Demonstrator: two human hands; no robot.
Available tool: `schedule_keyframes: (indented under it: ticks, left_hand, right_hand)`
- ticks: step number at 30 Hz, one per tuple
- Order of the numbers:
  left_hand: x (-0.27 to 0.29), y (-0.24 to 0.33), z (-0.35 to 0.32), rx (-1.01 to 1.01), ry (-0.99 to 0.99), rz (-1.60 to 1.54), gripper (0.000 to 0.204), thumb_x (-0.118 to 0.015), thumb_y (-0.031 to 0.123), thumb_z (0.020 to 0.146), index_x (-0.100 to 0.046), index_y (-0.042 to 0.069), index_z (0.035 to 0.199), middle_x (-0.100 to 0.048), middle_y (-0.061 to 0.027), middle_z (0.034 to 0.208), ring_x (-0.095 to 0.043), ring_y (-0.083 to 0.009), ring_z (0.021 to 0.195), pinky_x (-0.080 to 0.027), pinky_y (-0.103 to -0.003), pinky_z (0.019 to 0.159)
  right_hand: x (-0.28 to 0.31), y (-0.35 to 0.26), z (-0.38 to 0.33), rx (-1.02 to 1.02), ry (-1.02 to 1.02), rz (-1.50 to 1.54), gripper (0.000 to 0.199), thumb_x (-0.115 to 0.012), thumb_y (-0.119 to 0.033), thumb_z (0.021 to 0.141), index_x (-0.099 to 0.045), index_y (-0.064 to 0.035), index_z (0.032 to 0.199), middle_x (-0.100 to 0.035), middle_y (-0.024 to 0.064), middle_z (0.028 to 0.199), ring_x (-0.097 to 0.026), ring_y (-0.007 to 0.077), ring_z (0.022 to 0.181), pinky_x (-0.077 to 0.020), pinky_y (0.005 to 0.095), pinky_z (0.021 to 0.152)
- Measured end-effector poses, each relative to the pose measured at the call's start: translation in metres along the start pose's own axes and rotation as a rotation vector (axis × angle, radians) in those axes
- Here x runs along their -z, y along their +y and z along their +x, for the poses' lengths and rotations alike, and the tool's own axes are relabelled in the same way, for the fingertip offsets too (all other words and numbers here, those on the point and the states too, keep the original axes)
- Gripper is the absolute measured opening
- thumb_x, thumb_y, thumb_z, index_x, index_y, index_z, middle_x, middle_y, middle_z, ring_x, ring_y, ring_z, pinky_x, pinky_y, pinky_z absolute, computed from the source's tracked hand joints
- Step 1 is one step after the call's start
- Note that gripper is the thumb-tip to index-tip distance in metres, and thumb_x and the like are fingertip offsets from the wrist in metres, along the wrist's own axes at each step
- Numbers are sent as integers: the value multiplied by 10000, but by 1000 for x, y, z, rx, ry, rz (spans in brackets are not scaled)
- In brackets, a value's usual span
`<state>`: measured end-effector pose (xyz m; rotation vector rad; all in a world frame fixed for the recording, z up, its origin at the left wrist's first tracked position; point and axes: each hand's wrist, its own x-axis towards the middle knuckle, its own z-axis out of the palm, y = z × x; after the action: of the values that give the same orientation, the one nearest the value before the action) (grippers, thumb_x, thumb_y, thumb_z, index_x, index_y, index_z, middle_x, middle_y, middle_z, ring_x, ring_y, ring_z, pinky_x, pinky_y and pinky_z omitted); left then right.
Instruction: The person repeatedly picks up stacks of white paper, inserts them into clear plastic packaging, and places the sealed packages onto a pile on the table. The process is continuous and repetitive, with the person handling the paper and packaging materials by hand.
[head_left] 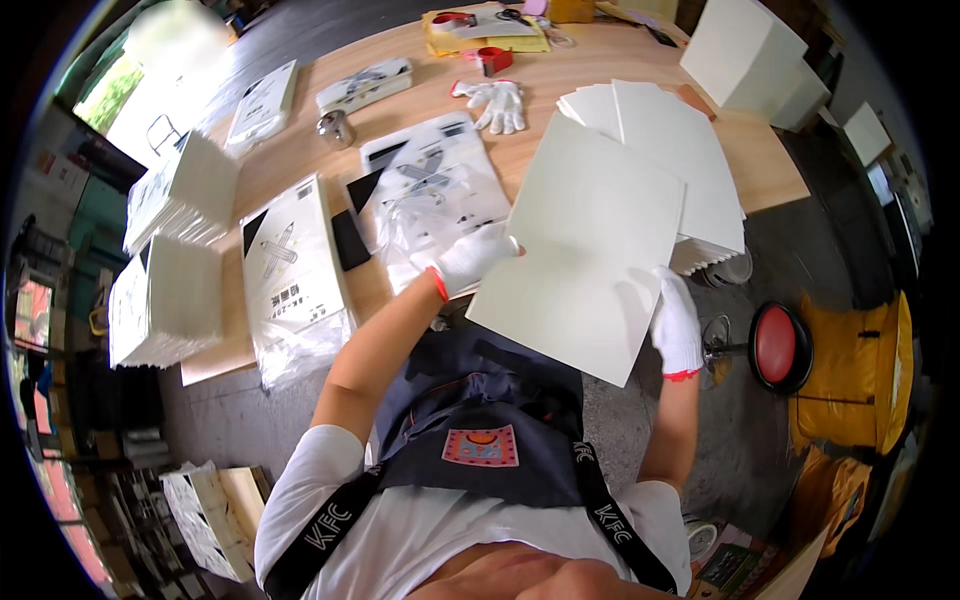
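Note:
A large white paper sheet, perhaps a thin stack, is held tilted over the table's front edge. My left hand, in a white knitted glove with a red cuff, grips its left edge, one bare fingertip showing. Gloved alike, my right hand holds the right edge low down, its fingers partly behind the paper. Beyond the sheet lies a fanned stack of white paper. Left of the sheet, beside my left hand, are printed clear plastic bags with crossed-pencil drawings.
Packed paper bundles stand piled at the table's left, beside a printed bagged pack. A metal cup, a spare glove and a red tape dispenser lie farther back. A red-topped stool stands right.

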<state>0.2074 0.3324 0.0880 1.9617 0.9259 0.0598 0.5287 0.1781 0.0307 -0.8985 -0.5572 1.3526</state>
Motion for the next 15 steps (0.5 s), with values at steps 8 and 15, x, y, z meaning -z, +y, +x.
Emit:
schedule_keyframes:
  ticks: [8,15]
  left_hand:
    - [-126,35,-46,-183,522,218,963,-742,253,684,-242,-22,1460,-89,-334,1552,-100,-549,1426,-214,-502,1167]
    - [-2,-15,-94,-80,1471,471,777,-830,109,673,-471,89,1361,-522,-165,1280,-525,-360,1160,-465,-413,971]
  right_hand:
    - [-128,63,-18,360,68,-842,281,-660,-246,924,-618,-17,1082,-655,131,920,-625,198,840,-487,340,760]
    - [-119,45,-38,402,-217,-1204,164,-681,-171,870,-603,-26,868,-618,133,842,-622,252,666,-476,361,587]
